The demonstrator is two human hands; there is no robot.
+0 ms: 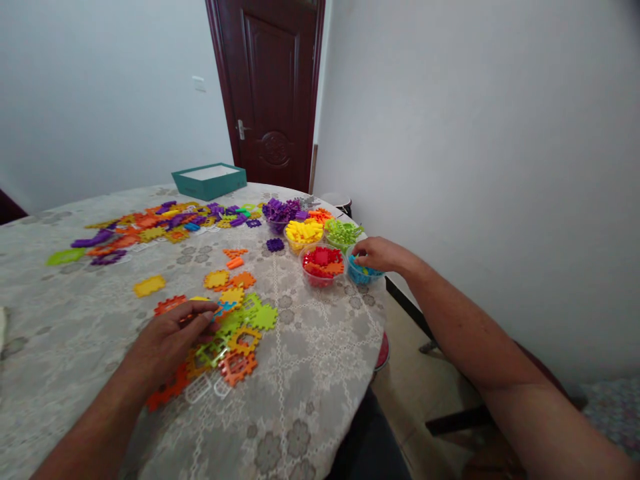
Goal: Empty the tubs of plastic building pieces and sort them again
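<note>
At right of centre, the right hand (pixel 381 254) is laid over the bowl of blue pieces (pixel 364 273), its fingers curled down into the bowl; whether a piece is pinched cannot be told. Left of that bowl, a bowl of red pieces (pixel 323 264) is seen. In the lower left, the left hand (pixel 167 340) is rested on a flat cluster of interlocked tiles (pixel 235 333), its fingers pressed together on the cluster's upper edge. The bench (pixel 310 373) is covered by a lace cloth. A teal box (pixel 209 180) is placed at upper centre.
</note>
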